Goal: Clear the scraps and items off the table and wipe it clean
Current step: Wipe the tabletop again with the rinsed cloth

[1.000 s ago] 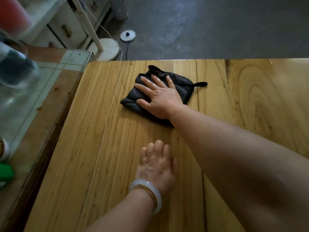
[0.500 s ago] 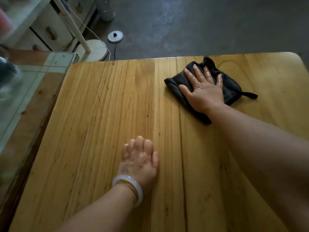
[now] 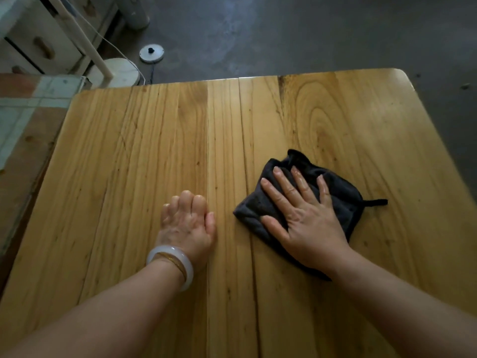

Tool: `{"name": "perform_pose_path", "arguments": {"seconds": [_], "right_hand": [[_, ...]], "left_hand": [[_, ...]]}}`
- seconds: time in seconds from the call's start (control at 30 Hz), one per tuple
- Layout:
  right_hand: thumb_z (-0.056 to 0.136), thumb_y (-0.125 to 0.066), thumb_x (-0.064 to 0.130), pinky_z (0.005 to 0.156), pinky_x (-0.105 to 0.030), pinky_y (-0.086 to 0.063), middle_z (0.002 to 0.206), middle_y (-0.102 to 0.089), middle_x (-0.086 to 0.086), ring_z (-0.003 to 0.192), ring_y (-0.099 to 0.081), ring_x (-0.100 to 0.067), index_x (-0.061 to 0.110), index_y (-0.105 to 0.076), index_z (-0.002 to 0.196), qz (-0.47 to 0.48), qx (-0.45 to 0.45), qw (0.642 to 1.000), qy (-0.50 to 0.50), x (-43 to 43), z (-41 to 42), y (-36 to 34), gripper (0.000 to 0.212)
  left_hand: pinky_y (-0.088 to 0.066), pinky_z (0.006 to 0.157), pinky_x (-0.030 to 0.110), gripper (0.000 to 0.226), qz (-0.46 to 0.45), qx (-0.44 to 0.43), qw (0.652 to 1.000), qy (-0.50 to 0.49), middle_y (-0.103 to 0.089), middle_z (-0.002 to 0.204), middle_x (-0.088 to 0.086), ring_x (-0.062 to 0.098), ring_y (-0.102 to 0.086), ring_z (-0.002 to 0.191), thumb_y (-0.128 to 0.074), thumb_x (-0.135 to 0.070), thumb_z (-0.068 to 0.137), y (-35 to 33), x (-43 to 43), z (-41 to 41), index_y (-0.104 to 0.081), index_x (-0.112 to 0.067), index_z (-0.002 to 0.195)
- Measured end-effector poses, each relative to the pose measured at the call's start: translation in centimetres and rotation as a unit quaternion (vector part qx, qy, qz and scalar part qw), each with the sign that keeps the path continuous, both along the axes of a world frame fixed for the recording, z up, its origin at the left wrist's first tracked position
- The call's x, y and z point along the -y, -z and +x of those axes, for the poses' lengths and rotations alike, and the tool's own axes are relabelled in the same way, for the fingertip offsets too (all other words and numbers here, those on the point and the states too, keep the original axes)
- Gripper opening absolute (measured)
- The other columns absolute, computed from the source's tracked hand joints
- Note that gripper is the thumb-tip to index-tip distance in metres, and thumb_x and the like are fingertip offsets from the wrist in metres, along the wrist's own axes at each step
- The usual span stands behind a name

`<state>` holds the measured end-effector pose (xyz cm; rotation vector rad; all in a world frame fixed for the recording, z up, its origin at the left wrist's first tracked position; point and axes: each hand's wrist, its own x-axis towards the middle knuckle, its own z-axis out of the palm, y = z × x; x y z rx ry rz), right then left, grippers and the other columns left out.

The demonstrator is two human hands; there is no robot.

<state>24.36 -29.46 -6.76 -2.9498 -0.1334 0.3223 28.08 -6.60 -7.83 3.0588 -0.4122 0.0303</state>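
While both bare forearms reach in from the near edge, the left hand [image 3: 187, 223] sits on the tabletop [image 3: 116, 177], fingers curled under into a loose fist and gripping nothing, knuckles up. A pale bangle [image 3: 171, 267] rings that wrist, with a thin gold-coloured band tucked just inside it. Just to the right, apart from the left hand, the right hand [image 3: 307, 223] lies flat and spread, palm down, pressing on the dark cloth [image 3: 343, 200]; the fingers are splayed over it, not closed around it. The cloth is bunched and folded, lying on the right half of the tabletop, its edges showing on every side of the hand, and a small hanging loop [image 3: 375, 202] sticks out to the right, flat on the wood. Past the hands, bare planks run on to the far edge with its rounded right corner. On the left, a glass-topped surface [image 3: 23, 120] butts against the tabletop. Beyond, on the grey floor [image 3: 284, 34], a small round white disc [image 3: 151, 52] with a dark knob lies beside a white stand base [image 3: 117, 72], its pole slanting up, and white drawers [image 3: 38, 47] fill the far left corner.
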Motion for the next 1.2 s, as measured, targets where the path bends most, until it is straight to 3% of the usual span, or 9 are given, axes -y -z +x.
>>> {"name": "perform_pose_path", "arguments": {"seconds": [0.13, 0.27, 0.47, 0.7, 0.93, 1.2], "right_hand": [[0.097, -0.017, 0.067, 0.118, -0.060, -0.007, 0.166, -0.005, 0.007, 0.153, 0.003, -0.021, 0.038, -0.012, 0.157, 0.020, 0.009, 0.998, -0.051, -2.1, -4.5, 0.0, 0.066], [0.097, -0.024, 0.068, 0.117, -0.059, -0.006, 0.166, -0.008, 0.007, 0.153, 0.000, -0.022, 0.039, -0.013, 0.157, 0.023, 0.018, 0.992, -0.122, -2.4, -5.8, 0.1, 0.067], [0.096, -0.025, 0.070, 0.120, -0.055, -0.001, 0.165, -0.005, 0.011, 0.153, 0.005, -0.017, 0.043, -0.012, 0.156, 0.028, 0.010, 0.988, -0.151, -2.0, -3.2, -0.1, 0.067], [0.094, -0.018, 0.071, 0.120, -0.054, 0.006, 0.165, 0.006, 0.013, 0.151, 0.016, -0.015, 0.046, -0.004, 0.155, 0.012, 0.011, 0.991, -0.135, -1.9, 2.4, -0.1, 0.068], [0.093, -0.016, 0.072, 0.120, -0.053, 0.007, 0.165, 0.008, 0.015, 0.151, 0.014, -0.014, 0.048, -0.001, 0.154, 0.011, 0.020, 0.996, -0.088, -2.1, 8.9, 0.4, 0.068], [0.094, -0.012, 0.070, 0.120, -0.055, 0.008, 0.166, 0.007, 0.012, 0.152, 0.011, -0.016, 0.045, -0.001, 0.155, -0.008, 0.036, 0.999, -0.001, -3.0, 14.9, 1.0, 0.067]], "left_hand": [[-0.033, 0.076, 0.034, 0.027, -0.008, -0.016, 1.000, 0.005, -0.034, 0.087, 0.000, 0.017, -0.033, 0.080, -0.019, -0.040, 0.083, 0.1, -0.1, 0.2, -0.039, -0.023, 0.084], [-0.036, 0.073, 0.038, 0.025, -0.027, 0.002, 1.000, 0.003, -0.035, 0.085, 0.002, 0.020, -0.035, 0.078, -0.024, -0.038, 0.083, 0.4, -0.1, 0.4, -0.041, -0.019, 0.081], [-0.036, 0.072, 0.037, 0.019, -0.024, 0.002, 1.000, 0.004, -0.033, 0.084, 0.001, 0.018, -0.032, 0.076, -0.026, -0.036, 0.084, 0.4, -0.2, 0.4, -0.037, -0.022, 0.080], [-0.038, 0.070, 0.038, 0.020, -0.016, 0.022, 1.000, 0.006, -0.036, 0.085, 0.003, 0.020, -0.036, 0.075, -0.029, -0.034, 0.084, 0.4, -0.2, 0.3, -0.043, -0.019, 0.083], [-0.040, 0.070, 0.039, 0.019, -0.005, 0.028, 1.000, -0.002, -0.037, 0.084, 0.003, 0.020, -0.037, 0.074, -0.032, -0.034, 0.082, 0.5, 0.0, 0.4, -0.044, -0.019, 0.084], [-0.038, 0.074, 0.036, 0.014, 0.001, 0.005, 1.000, -0.010, -0.028, 0.086, -0.001, 0.015, -0.029, 0.077, -0.027, -0.036, 0.084, 0.3, 0.1, 0.4, -0.032, -0.024, 0.082]]}}
